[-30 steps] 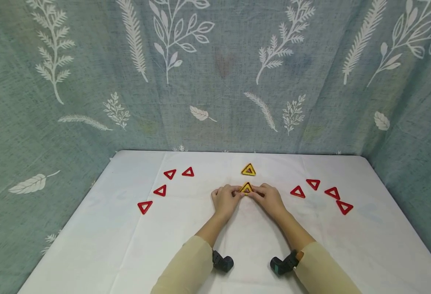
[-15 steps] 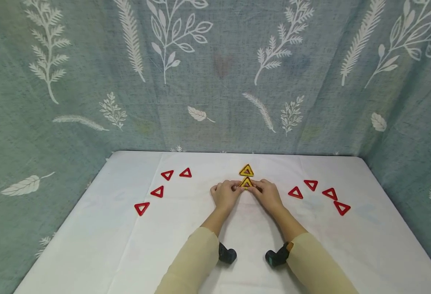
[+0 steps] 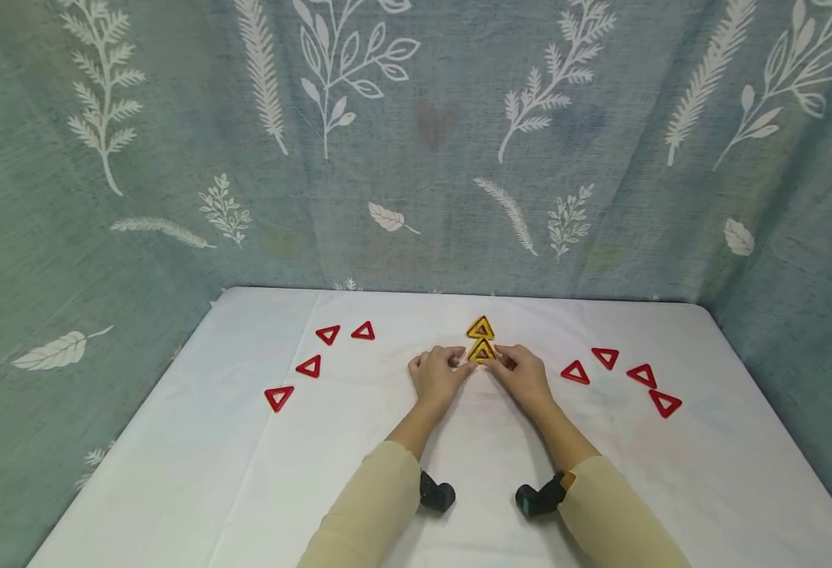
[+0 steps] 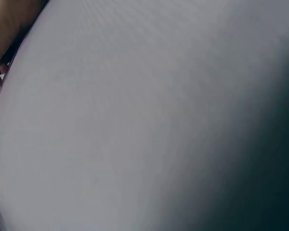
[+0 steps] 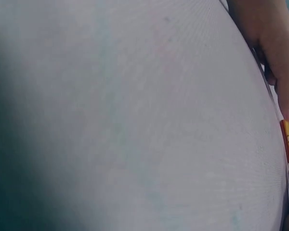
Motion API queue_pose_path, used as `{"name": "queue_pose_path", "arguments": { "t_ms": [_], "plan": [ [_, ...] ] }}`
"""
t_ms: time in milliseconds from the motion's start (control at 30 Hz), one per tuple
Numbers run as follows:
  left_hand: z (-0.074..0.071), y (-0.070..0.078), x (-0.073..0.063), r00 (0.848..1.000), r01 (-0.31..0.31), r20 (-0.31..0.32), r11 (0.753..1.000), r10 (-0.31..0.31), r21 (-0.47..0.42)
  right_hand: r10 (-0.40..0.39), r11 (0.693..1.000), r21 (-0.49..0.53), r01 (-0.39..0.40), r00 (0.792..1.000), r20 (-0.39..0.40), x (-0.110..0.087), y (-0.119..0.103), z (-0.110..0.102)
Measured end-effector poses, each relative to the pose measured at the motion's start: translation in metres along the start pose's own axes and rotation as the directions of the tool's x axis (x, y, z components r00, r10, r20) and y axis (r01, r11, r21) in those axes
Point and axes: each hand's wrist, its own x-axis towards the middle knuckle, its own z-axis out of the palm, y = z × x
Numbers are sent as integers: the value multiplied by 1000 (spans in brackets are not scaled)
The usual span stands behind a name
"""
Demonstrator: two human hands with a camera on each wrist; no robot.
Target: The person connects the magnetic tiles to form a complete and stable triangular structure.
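Note:
Two yellow triangular pieces lie point to base on the white table. The far yellow triangle [image 3: 480,336] is untouched; the tip of the near yellow triangle [image 3: 482,360] meets or nearly meets its base. My left hand [image 3: 435,377] puts its thumb to the near piece's lower left corner, index finger apart from the side. Likewise the thumb of my right hand [image 3: 524,377] touches the lower right corner, its index finger beside the piece. In the right wrist view the near yellow triangle [image 5: 288,139] shows a red layer under the yellow. Fingertips partly cover it there.
Several red triangular frames lie apart at the left, one red triangle [image 3: 278,389] nearest me. More red triangles spread at the right, including a red triangle [image 3: 576,379] nearest my right hand. A patterned grey-green curtain [image 3: 416,237] stands behind the table [image 3: 345,426].
The near yellow triangle has moved away from me, up to the far one, with both hands following it. Most recently the index fingers have come off its sides.

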Motion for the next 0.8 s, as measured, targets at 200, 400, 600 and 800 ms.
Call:
{"name": "queue_pose_path", "arguments": {
  "t_ms": [200,400,600,800],
  "plan": [
    [-11,-15,-2,991,-82,103,996,85,-29,-14,999,47,14,1000,12,-4,1,-7],
    [-21,-36,-7,980,-132,142,989,141,-68,3,997,73,-8,998,69,-12,3,-15],
    [-48,-58,-25,990,-107,87,991,114,-75,-23,997,82,16,997,76,-28,5,-22],
    [-70,-76,-38,988,-118,90,992,122,-44,-51,996,72,50,999,17,-44,9,-33]
  ]
}}
